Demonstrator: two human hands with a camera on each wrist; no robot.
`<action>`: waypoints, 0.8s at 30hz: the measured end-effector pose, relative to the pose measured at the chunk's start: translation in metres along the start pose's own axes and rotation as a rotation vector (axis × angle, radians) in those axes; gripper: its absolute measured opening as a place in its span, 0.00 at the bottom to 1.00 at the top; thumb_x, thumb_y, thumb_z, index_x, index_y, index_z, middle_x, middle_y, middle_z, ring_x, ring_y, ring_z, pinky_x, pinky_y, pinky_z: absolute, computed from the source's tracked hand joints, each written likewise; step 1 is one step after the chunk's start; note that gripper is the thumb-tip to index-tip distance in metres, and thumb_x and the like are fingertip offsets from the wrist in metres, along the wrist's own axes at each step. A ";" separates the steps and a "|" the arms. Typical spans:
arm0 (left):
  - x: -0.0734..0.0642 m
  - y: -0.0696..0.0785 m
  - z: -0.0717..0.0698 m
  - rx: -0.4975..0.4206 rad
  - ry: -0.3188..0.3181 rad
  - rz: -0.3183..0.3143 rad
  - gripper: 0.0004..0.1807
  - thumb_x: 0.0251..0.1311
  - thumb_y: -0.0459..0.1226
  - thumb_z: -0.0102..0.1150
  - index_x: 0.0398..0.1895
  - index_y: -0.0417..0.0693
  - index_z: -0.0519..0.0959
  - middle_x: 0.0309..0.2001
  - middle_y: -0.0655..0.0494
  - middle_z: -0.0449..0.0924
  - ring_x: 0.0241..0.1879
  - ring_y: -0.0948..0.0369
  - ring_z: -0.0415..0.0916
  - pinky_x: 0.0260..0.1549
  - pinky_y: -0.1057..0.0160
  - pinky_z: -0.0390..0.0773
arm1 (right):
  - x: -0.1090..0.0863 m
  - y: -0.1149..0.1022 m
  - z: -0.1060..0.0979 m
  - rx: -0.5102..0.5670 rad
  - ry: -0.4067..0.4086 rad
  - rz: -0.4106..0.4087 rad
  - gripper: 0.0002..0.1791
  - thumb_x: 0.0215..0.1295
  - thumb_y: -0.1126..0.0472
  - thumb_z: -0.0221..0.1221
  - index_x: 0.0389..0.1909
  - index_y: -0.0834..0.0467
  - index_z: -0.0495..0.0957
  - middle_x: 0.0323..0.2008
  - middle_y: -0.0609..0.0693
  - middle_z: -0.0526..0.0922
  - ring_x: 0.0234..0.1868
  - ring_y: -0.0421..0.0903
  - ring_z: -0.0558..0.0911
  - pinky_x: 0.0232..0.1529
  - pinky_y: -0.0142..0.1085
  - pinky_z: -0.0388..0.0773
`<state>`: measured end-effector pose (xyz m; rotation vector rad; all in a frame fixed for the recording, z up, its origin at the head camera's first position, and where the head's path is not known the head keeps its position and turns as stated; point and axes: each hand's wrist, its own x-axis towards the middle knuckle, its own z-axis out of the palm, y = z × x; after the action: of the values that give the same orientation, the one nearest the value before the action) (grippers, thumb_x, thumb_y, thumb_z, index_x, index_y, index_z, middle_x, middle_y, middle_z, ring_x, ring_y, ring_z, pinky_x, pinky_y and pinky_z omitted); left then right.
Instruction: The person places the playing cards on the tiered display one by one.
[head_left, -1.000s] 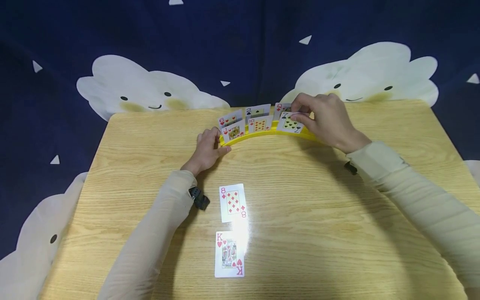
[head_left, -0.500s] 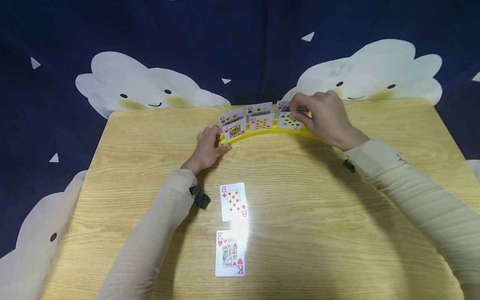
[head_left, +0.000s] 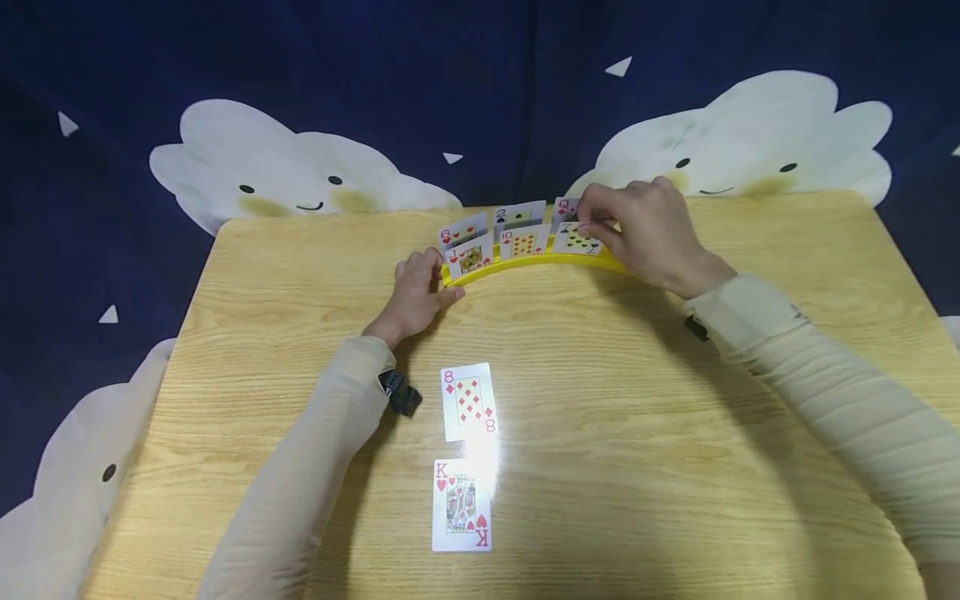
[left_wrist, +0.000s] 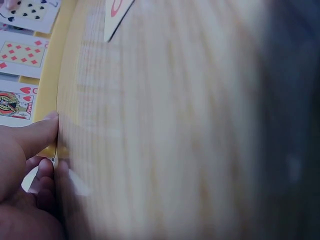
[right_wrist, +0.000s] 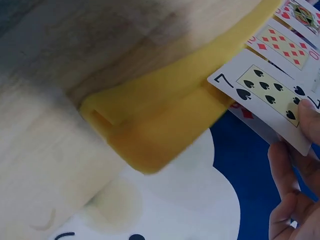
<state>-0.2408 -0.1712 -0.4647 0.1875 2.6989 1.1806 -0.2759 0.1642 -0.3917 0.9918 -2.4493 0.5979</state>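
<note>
A curved yellow card holder [head_left: 543, 260] stands near the far side of the table, with playing cards upright in two rows. My left hand [head_left: 411, 298] grips its left end, thumb in front. At the holder's right part, my right hand [head_left: 654, 235] pinches the seven of spades [right_wrist: 265, 92] by its upper right corner. That card's lower edge is at the front slot. To its left in the front row stand the ten of diamonds [head_left: 523, 242] and jack of hearts [head_left: 470, 259]. Behind are the six of hearts [head_left: 467, 230], two of spades [head_left: 519, 216] and a partly covered red queen [head_left: 564, 208].
The eight of diamonds [head_left: 468, 402] and king of hearts [head_left: 461, 506] lie face up on the wooden table [head_left: 637, 433], between my forearms. A dark blue curtain with white clouds [head_left: 315, 167] hangs beyond the far edge.
The seven of spades, tilted in front of the holder a second ago, has straightened and settled at the front slot, still pinched by my right hand. My left hand keeps its grip.
</note>
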 end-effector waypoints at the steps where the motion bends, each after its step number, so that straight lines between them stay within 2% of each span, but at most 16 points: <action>1: 0.000 0.000 0.000 -0.001 0.002 0.000 0.18 0.76 0.38 0.68 0.48 0.45 0.64 0.48 0.47 0.61 0.56 0.48 0.54 0.51 0.55 0.55 | 0.001 0.000 -0.001 -0.007 0.001 0.000 0.11 0.66 0.66 0.76 0.37 0.56 0.82 0.34 0.55 0.91 0.29 0.60 0.85 0.32 0.49 0.60; 9: 0.001 0.000 -0.001 0.000 0.007 0.003 0.18 0.76 0.39 0.68 0.48 0.44 0.65 0.48 0.47 0.62 0.56 0.48 0.54 0.52 0.55 0.55 | 0.003 -0.001 0.001 -0.050 -0.039 0.005 0.11 0.66 0.64 0.76 0.37 0.56 0.81 0.35 0.55 0.91 0.27 0.59 0.84 0.33 0.50 0.60; 14: 0.001 0.000 -0.001 0.003 0.006 0.010 0.18 0.76 0.38 0.68 0.49 0.44 0.66 0.48 0.47 0.62 0.56 0.48 0.54 0.52 0.55 0.55 | 0.001 0.001 0.005 -0.052 -0.032 -0.002 0.12 0.65 0.64 0.77 0.36 0.56 0.81 0.33 0.55 0.91 0.28 0.59 0.86 0.32 0.52 0.62; 24: 0.002 0.000 0.001 0.002 0.006 -0.009 0.18 0.76 0.38 0.68 0.48 0.44 0.65 0.49 0.46 0.63 0.57 0.48 0.54 0.53 0.55 0.55 | -0.001 0.003 0.009 -0.050 -0.058 0.076 0.11 0.65 0.61 0.77 0.38 0.57 0.83 0.36 0.57 0.92 0.34 0.61 0.88 0.35 0.53 0.64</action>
<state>-0.2426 -0.1701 -0.4658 0.1731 2.7030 1.1778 -0.2790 0.1619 -0.4002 0.9128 -2.5498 0.5371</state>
